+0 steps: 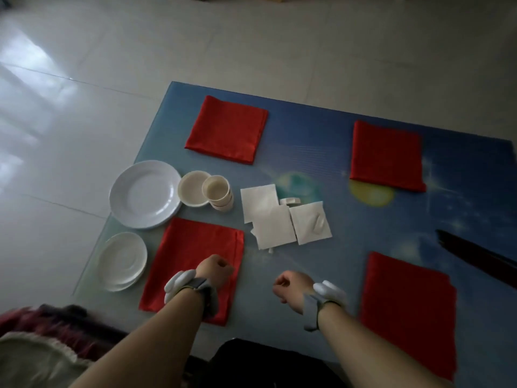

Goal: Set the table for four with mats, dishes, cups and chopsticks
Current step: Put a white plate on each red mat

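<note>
Four red mats lie on the blue table: far left, far right, near left and near right. A stack of large white plates, a stack of smaller white dishes, cream saucers and stacked cream cups stand at the left edge. Dark chopsticks lie at the right. My left hand hovers over the near left mat with fingers curled, holding nothing. My right hand is curled above bare table, also holding nothing.
White paper napkins lie overlapped mid-table, with a small white piece behind them. The table's left edge borders a pale tiled floor. Dark and red cloth lies at the lower left.
</note>
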Available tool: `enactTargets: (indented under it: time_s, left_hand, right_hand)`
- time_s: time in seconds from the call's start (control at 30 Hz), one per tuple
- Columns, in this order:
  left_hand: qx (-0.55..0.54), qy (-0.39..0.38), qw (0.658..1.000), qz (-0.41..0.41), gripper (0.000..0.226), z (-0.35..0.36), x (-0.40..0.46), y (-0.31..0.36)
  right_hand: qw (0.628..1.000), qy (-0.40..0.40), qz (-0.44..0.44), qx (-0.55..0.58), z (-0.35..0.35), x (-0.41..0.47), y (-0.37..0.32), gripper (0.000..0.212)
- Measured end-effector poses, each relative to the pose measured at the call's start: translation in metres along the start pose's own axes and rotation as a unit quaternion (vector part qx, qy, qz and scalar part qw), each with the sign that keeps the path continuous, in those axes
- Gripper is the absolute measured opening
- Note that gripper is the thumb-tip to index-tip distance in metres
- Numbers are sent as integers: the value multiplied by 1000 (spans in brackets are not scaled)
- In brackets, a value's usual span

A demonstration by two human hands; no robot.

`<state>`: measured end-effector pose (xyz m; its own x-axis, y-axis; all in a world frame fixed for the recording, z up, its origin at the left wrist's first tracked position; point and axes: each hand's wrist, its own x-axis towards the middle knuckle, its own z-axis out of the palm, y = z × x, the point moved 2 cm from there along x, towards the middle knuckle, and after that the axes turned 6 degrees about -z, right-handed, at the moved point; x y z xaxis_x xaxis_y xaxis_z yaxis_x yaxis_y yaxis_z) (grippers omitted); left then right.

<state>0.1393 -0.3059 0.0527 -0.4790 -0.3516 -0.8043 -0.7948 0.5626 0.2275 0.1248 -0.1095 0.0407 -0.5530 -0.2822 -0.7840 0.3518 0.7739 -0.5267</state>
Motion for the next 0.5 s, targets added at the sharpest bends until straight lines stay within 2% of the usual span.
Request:
enactTargets:
  time_s: [0.13, 0.37, 0.43, 0.5]
  left_hand:
    - [-14, 17, 999, 23, 21, -13, 1, -1]
    - [-56, 61, 996, 16, 24, -79, 35, -27]
    - [-55, 64, 996, 12, 25, -96, 48, -35]
    - [-59, 63, 996, 6, 24, -115, 67, -48]
  right_hand:
    - [1000, -9, -13, -24, 1, 14, -26, 13]
    - [995, -40, -65, -71, 26, 49, -100, 15]
    - [995, -31, -63, -65, 36, 62, -116, 11]
    - [996, -30, -53, -61, 51, 77, -135, 17]
